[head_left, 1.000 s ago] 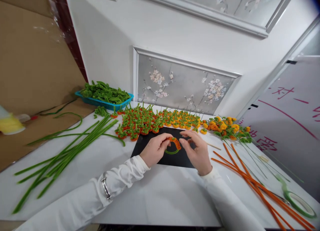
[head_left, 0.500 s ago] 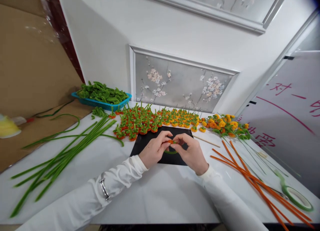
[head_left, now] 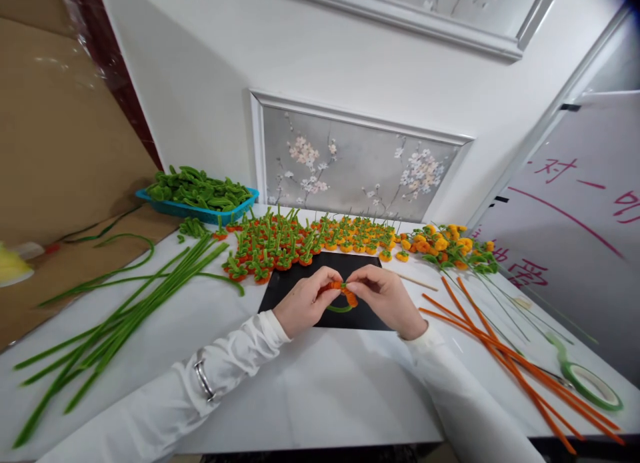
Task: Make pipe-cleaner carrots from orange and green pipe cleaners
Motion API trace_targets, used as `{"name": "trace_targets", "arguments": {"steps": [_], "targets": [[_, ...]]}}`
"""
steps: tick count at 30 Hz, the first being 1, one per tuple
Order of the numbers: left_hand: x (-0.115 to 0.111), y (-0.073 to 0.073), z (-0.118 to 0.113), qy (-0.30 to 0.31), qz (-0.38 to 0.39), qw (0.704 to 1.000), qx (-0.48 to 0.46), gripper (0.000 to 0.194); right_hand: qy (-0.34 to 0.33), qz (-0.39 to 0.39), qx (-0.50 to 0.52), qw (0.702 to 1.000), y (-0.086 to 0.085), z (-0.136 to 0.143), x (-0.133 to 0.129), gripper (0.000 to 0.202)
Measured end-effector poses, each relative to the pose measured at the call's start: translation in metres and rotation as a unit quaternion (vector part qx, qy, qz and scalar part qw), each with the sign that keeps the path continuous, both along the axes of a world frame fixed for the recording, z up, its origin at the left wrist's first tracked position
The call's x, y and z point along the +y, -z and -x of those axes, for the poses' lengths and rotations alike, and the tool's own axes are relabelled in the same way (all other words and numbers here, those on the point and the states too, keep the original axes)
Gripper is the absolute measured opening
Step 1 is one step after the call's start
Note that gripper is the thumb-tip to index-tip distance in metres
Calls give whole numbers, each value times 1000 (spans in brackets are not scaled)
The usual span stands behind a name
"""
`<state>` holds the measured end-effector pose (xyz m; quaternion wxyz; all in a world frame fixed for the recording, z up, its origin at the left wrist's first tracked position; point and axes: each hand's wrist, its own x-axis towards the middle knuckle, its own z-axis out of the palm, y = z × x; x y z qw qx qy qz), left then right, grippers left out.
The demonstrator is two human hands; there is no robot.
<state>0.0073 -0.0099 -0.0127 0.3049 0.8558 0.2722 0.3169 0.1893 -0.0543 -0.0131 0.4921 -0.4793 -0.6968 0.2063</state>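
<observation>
Over the black mat (head_left: 280, 296), my left hand (head_left: 309, 300) and my right hand (head_left: 387, 297) meet fingertip to fingertip. Both are closed in a pinch on one small coiled orange pipe cleaner piece (head_left: 352, 298) with a bit of green at its top. A green pipe cleaner (head_left: 340, 309) curves below the fingers; whether it joins the orange piece I cannot tell. Just beyond the mat stand rows of small orange pipe cleaner persimmons (head_left: 263, 274) with upright green stems. Yellow-orange ones (head_left: 385, 255) stand to their right.
Green pipe cleaners (head_left: 120, 316) lie at left, orange ones (head_left: 505, 356) at right beside a roll of green tape (head_left: 593, 386). A blue tray (head_left: 200, 213) of green leaf pieces stands at back left. Finished-looking yellow sprigs (head_left: 450, 244) lie at back right, near a thin stick (head_left: 417, 282).
More of the orange coil now shows below my fingertips. My right hand has turned slightly, and the whole view has shifted a little.
</observation>
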Motion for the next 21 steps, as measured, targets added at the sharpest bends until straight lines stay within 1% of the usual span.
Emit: {"name": "trace_targets", "arguments": {"steps": [4,6,8,11,13,15,18,21], "targets": [[0,1,-2,-22,0,1000,7,13,2,-52,-70,996,1,7,-1,12],[0,2,-2,-19,2,1000,2,10,-3,-78,-97,992,1,10,-2,14],[-1,2,-2,-5,8,1000,1,14,-10,-101,-133,986,2,11,-2,18],[-1,2,-2,18,15,1000,20,25,-1,-114,-231,966,5,12,-3,21],[-1,3,-2,29,18,999,36,29,24,-109,-302,947,7,13,-4,19],[0,3,-2,38,28,998,38,30,52,-107,-346,930,8,15,-5,17],[3,4,-2,48,73,996,7,30,81,-121,-357,923,9,15,-4,19],[6,2,-3,83,171,980,-52,30,110,-140,-324,929,8,10,-1,21]]}}
